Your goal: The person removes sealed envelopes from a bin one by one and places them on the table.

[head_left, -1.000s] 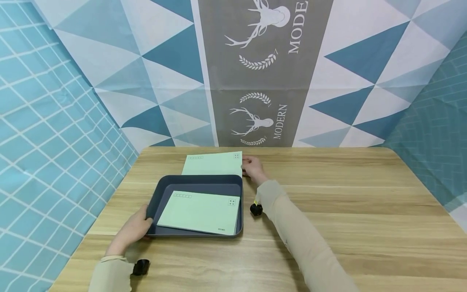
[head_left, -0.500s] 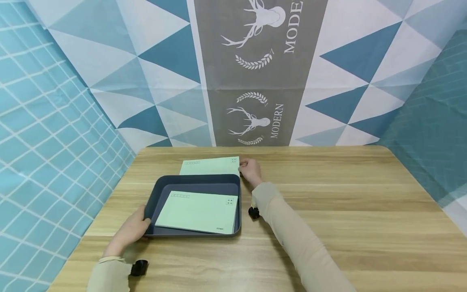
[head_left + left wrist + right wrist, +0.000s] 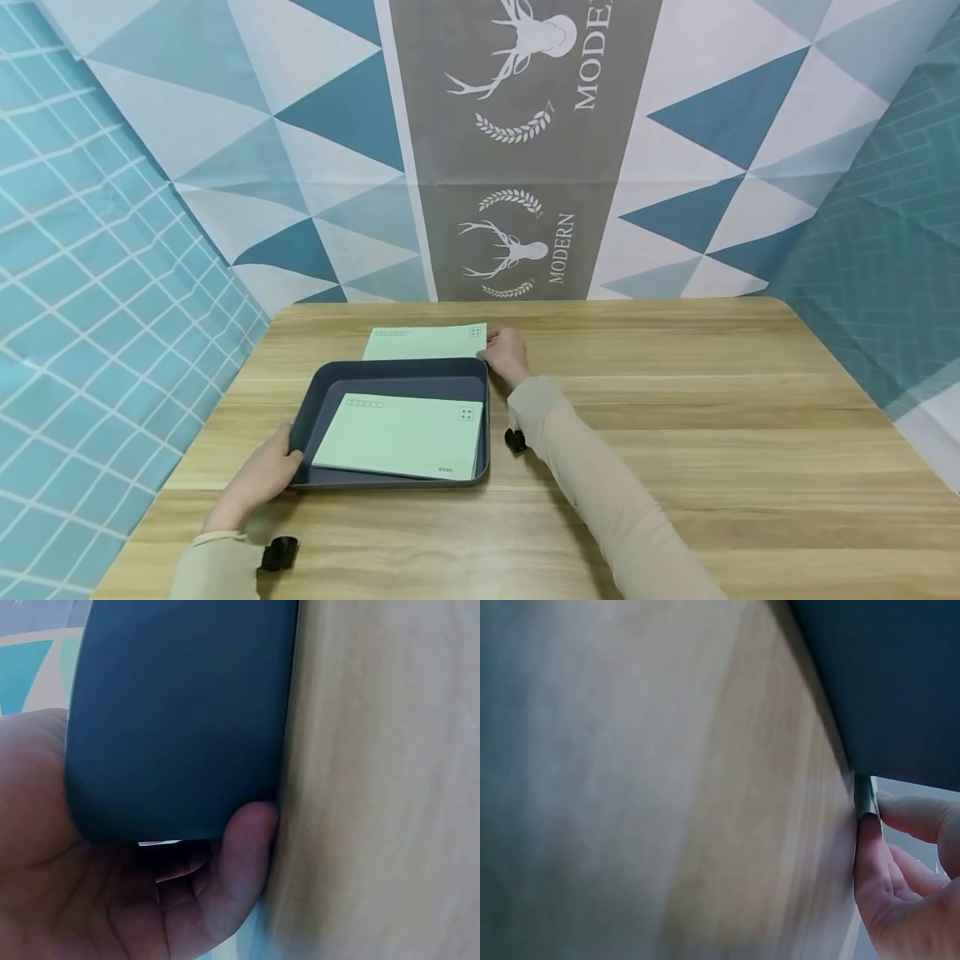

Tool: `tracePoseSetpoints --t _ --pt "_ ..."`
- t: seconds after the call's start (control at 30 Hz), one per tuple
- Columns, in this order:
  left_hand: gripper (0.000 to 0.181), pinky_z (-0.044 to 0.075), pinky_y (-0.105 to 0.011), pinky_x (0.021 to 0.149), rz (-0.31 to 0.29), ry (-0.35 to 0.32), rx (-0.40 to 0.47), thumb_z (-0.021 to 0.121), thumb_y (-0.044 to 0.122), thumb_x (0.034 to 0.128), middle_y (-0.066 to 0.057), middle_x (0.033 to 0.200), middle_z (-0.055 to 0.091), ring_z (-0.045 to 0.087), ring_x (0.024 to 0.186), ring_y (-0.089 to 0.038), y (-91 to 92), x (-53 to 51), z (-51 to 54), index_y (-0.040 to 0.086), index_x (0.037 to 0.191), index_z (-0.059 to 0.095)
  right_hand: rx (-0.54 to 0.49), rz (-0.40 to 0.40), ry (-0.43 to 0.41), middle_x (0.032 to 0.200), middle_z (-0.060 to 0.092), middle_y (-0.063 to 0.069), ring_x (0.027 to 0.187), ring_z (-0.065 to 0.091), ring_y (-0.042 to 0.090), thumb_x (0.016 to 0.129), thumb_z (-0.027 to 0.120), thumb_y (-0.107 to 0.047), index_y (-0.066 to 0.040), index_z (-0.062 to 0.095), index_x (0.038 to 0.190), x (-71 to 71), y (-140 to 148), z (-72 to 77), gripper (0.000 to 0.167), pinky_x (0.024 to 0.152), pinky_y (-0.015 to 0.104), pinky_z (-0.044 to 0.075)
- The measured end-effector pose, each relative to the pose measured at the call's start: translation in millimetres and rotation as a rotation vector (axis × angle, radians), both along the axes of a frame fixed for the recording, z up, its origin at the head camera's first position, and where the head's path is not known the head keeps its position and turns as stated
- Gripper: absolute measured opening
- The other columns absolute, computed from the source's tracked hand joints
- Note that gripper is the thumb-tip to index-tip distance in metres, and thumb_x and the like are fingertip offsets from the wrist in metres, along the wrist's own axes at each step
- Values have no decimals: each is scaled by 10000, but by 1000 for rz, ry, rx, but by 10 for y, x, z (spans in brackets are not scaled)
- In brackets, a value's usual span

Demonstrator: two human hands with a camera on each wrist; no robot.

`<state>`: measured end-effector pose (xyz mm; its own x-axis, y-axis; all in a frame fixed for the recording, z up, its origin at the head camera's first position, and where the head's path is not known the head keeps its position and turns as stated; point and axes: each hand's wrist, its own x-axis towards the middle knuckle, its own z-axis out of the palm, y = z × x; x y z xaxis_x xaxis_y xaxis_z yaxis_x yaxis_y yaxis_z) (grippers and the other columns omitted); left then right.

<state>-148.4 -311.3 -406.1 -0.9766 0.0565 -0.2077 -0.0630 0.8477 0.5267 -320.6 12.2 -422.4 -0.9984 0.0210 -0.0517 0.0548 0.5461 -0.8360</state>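
Note:
A dark blue-grey tray (image 3: 408,385) sits on the wooden table, and pale green envelopes (image 3: 397,437) lie stacked in it. My left hand (image 3: 258,475) grips the tray's left side, thumb at the rim; the left wrist view shows fingers curled around the tray wall (image 3: 180,720). Behind the tray is another pale green envelope (image 3: 426,342), its lower part hidden by the back rim. My right hand (image 3: 507,354) pinches that envelope's right edge. In the right wrist view, thumb and finger hold the envelope edge (image 3: 865,796) close to the tray corner (image 3: 900,690).
The wooden table (image 3: 675,417) extends far to the right of the tray. A patterned cloth (image 3: 502,150) hangs behind its back edge, and blue tile-print cloth (image 3: 97,275) borders the left side. Each wrist carries a small black device (image 3: 279,553).
The envelope behind the tray has sunk slightly, with my right hand lowering alongside it. My left hand keeps its hold on the tray. The head view has turned a little to the right.

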Motion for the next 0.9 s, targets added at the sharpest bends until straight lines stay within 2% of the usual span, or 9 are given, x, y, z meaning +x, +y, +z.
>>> tracePoseSetpoints --t 0.13,0.2,0.27,0.33,0.53,0.67,0.8,0.9 --pt "485 428 -516 841 1 29 -13 336 55 894 -440 1256 334 439 1098 -474 0 -8 -4 -201 1284 203 16 -4 14 949 655 105 874 602 233 725 715 -55 -15 633 1042 -16 -21 -3 330 748 332 511" --pt "434 470 -461 772 10 38 1 344 45 886 -422 1197 402 507 999 -423 3 -1 -4 -185 1243 254 23 -5 22 930 654 111 857 598 235 716 716 -44 -6 636 1013 -16 -29 -5 310 740 325 506" --pt "396 497 -403 687 22 27 30 346 37 882 -404 1151 437 541 915 -371 6 9 -1 -173 1211 278 30 -7 24 908 652 114 835 593 231 714 712 -33 0 637 984 -16 -38 -13 282 722 315 501" --pt "394 500 -381 664 28 17 39 344 38 885 -401 1153 438 544 907 -359 7 14 2 -169 1214 277 34 -11 24 899 650 118 827 589 234 718 708 -26 2 636 969 -17 -42 -22 263 720 315 497" --pt "440 457 -476 792 7 33 0 344 55 894 -418 1217 393 493 1021 -418 4 4 -18 -178 1256 251 20 0 -16 1012 643 112 934 580 256 738 710 -66 -9 639 1016 -29 -18 -24 293 789 340 494" --pt "445 438 -509 821 1 35 -8 346 50 887 -426 1216 387 477 1046 -449 -2 11 -20 -190 1249 252 -35 43 -54 1045 634 105 923 590 237 775 677 -88 -19 622 1079 -25 17 40 317 738 313 507" --pt "468 432 -511 828 6 24 -6 339 60 894 -434 1237 359 466 1057 -463 4 2 -10 -198 1268 225 -112 101 -28 975 630 117 850 588 218 801 630 -54 9 616 1071 10 66 186 277 717 285 502" --pt "455 434 -510 821 6 34 -13 345 65 891 -427 1219 380 479 1036 -455 1 17 0 -191 1253 246 -79 166 30 912 631 100 821 574 194 805 612 -42 10 644 1011 67 84 286 216 731 271 486"
